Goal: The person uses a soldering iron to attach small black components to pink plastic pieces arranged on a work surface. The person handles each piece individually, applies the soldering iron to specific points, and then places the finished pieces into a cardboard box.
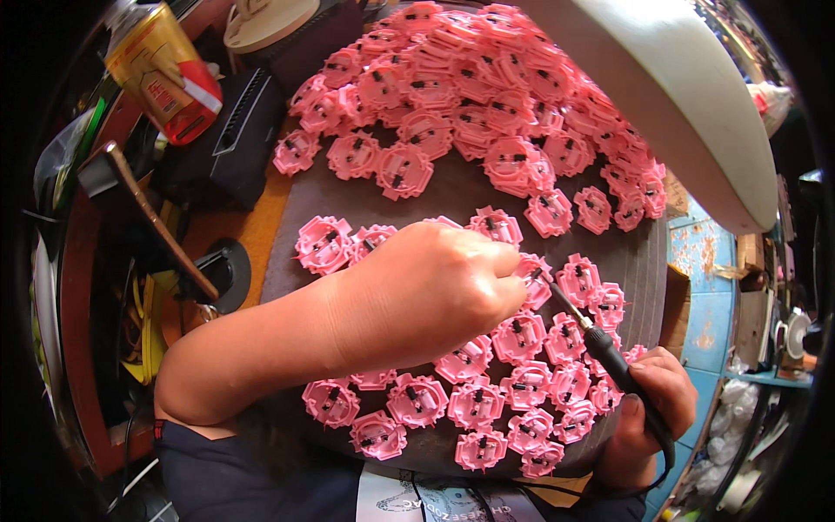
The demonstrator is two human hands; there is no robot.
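Observation:
My right hand (663, 391) grips a soldering iron (607, 350) by its black handle, its metal tip slanting up and left to a pink plastic part (537, 294) with a small black piece on it. Next to that part is my left hand (461, 274), its fingers curled closed and turned away; whatever they pinch is hidden behind the fist. Several similar pink parts (476, 403), each bearing small black pieces, lie spread around and below both hands on a dark mat (348, 204). My left forearm crosses over some of them.
A large heap of pink parts (470, 78) covers the far side of the mat. A pale lamp-like arm (687, 104) hangs over the right. At left stand a bottle with a yellow-red label (165, 74), a black box (230, 139) and a phone on a stand (161, 222).

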